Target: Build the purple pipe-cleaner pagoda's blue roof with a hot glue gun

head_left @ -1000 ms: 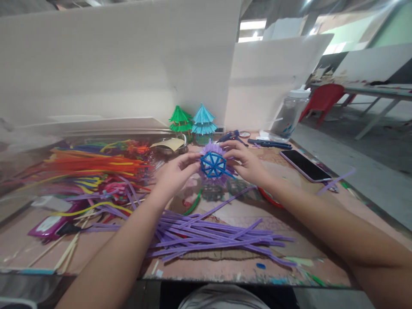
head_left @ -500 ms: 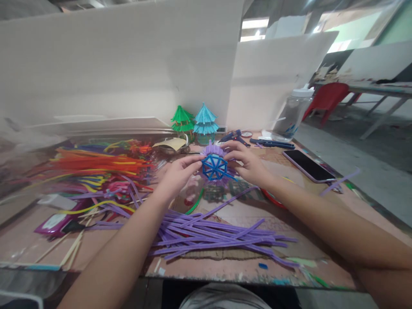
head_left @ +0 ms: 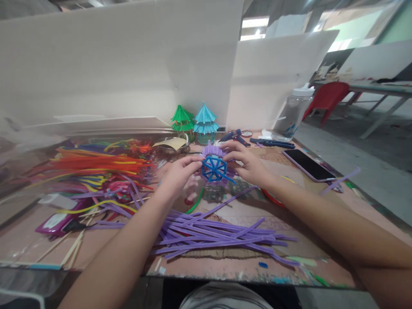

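Both hands hold a small pipe-cleaner craft piece (head_left: 214, 168) above the middle of the table. Its near face is a blue wheel-like frame with spokes, and a purple fringe spreads around it. My left hand (head_left: 184, 168) pinches its left edge between thumb and fingers. On the other side, the fingers of my right hand (head_left: 242, 161) wrap round the right edge and top of the fringe. One blue end sticks out at the lower right. Between my forearms lies a loose pile of purple pipe cleaners (head_left: 222, 238).
Behind stand a green craft tower (head_left: 182, 118) and a light blue craft tower (head_left: 206, 120). Orange pipe cleaners (head_left: 99, 162) and a purple device (head_left: 61, 223) lie left. A glue gun (head_left: 234, 136), bottle (head_left: 291, 116) and phone (head_left: 309, 165) are on the right.
The craft piece has tilted very slightly in my fingers, its loose blue end shifting a little left and down. Both hands keep their hold.
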Motion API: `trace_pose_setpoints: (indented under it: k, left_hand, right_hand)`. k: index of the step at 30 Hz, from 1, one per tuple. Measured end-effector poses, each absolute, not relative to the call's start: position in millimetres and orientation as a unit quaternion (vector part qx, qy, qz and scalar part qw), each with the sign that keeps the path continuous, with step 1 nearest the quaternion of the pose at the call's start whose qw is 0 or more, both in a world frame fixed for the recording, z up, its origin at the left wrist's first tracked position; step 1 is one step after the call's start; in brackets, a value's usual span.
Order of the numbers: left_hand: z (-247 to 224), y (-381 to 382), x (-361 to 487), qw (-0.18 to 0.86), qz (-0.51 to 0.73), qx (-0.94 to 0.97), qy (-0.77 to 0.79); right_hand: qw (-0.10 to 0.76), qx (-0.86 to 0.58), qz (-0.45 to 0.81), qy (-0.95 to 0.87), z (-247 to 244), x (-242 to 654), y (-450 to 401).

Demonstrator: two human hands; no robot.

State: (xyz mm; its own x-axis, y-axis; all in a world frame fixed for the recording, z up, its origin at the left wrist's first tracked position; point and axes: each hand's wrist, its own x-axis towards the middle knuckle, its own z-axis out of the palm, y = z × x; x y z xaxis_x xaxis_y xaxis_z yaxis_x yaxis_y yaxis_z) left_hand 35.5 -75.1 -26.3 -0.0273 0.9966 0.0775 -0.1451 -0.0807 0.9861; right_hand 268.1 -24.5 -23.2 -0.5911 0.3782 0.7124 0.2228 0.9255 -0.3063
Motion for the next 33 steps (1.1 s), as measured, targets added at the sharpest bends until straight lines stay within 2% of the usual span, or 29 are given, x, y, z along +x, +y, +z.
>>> trace_pose_setpoints:
  k: [7,11,17,23,25,29,33]
  left_hand:
    - [-23.8,-74.2,22.7,0.544,0.522,0.527,0.393]
    - [-24.2,-71.3,23.0,0.464,0.547,0.56,0.414]
    - [-22.0,-77.7,31.1,0.396,0.418,0.668,0.472]
    - [-23.9,-80.0,34.0,0.359,0.444,0.669,0.476]
    - [-24.6,-80.4,35.1,0.349,0.459,0.661,0.48]
    - [-25.4,-81.0,37.2,0.34,0.474,0.644,0.495]
    - [-25.9,-81.3,38.1,0.35,0.482,0.641,0.484]
  right_hand:
    - [0.44,-0.18,0.123,-0.871,-26.5,269.2,-17.9]
    - [0.451,-0.188,0.132,-0.862,-27.8,270.5,-16.2]
    - [0.432,-0.201,0.11,-0.872,-26.0,269.2,-18.0]
    - [0.473,-0.299,0.047,-0.828,-4.5,270.9,-31.4]
    - [0.425,-0.357,0.046,-0.831,8.9,272.4,-43.1]
    - [0.259,-0.382,0.061,-0.885,26.0,269.7,-66.6]
    - [0.241,-0.376,0.081,-0.891,22.6,262.5,-73.3]
